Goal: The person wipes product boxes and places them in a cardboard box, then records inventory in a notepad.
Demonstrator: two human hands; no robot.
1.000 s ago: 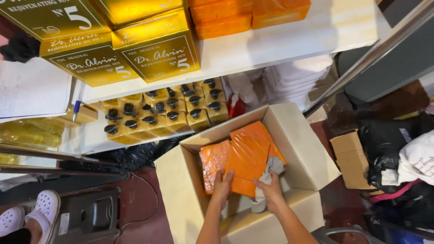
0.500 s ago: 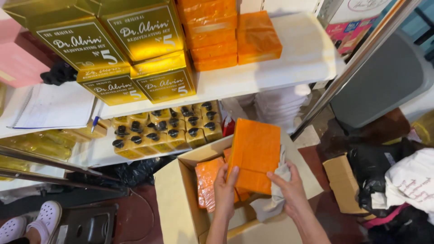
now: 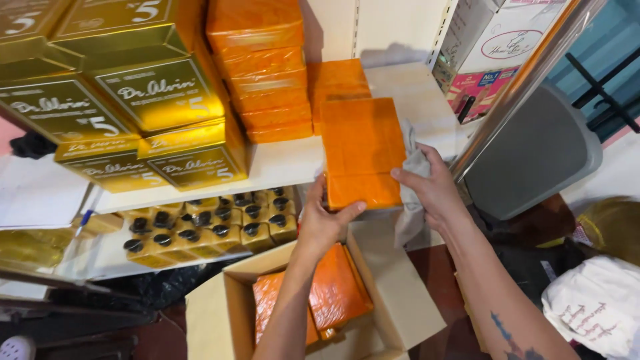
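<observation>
Orange pack (image 3: 363, 150) held in left hand (image 3: 323, 223) grip, right hand (image 3: 433, 190) gripping one grey cloth (image 3: 410, 200), two packs in cardboard box (image 3: 220, 320)

A white upper shelf (image 3: 280, 167) is carrying a stack of orange wrapped packs (image 3: 263, 73). Left of that stack, gold boxes (image 3: 147, 113) are sitting in piles on the same board, and just right of the stack a lower pile of orange packs (image 3: 337, 77) is resting. Below the stack, a lower white shelf (image 3: 100, 250) is holding rows of yellow bottles with black caps (image 3: 213, 227). Further below, an open cardboard box (image 3: 400, 300) is standing on the dark red floor (image 3: 433, 267).
</observation>
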